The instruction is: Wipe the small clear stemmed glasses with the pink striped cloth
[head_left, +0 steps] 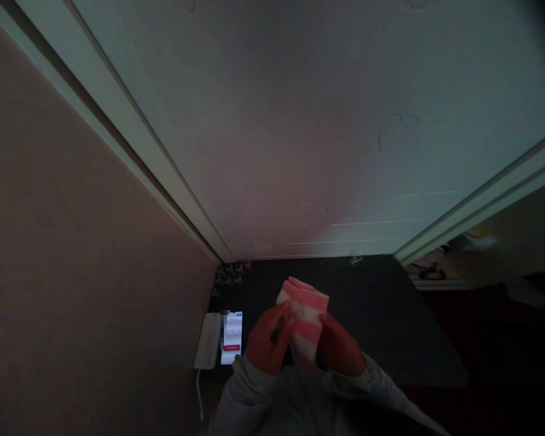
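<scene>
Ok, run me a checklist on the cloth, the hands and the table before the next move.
1. Left hand gripping the striped cloth: ok.
2. Right hand gripping the cloth's other side: ok.
3. Cloth spread out flat: not ok, it is folded and held up over the dark table.
4. Phone clear of both hands: ok, it lies lit beside the white box, to the left of the left hand.
5. Contents of the small clear bundles in the far left corner: cannot tell, too small and dim.
</scene>
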The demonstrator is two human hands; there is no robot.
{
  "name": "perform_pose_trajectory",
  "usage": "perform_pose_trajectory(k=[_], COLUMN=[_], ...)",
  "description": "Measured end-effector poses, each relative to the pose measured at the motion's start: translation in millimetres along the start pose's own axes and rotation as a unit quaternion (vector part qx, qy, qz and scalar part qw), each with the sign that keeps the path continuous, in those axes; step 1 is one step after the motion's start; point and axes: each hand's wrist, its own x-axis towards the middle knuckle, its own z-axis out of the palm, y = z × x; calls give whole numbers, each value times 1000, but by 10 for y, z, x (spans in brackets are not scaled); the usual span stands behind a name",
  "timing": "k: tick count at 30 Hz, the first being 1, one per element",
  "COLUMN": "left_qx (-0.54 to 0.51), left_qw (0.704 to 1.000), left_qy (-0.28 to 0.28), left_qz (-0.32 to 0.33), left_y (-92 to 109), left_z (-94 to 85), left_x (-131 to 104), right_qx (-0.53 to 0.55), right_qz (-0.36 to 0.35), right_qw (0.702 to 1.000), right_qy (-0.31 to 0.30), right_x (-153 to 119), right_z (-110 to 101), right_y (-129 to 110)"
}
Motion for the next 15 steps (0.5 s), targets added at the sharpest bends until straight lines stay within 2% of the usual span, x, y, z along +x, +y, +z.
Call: perform_pose_trajectory(k=[4, 10, 15], left_qx=[40, 61, 52], left_qw=[997, 996, 996], left_qy=[32, 41, 32], left_qz=[-51, -52, -59], left_y=[-57, -117, -141], left_z=[13, 43, 60], left_x=[14, 17, -8], right_qx=[-8, 12, -18], right_qz=[-5, 4, -21], right_qw=[1000, 999, 998], right_qy=[-3, -47, -48], right_x=[-28, -28, 14], right_z=[60, 82, -13], right_y=[-34, -13, 55])
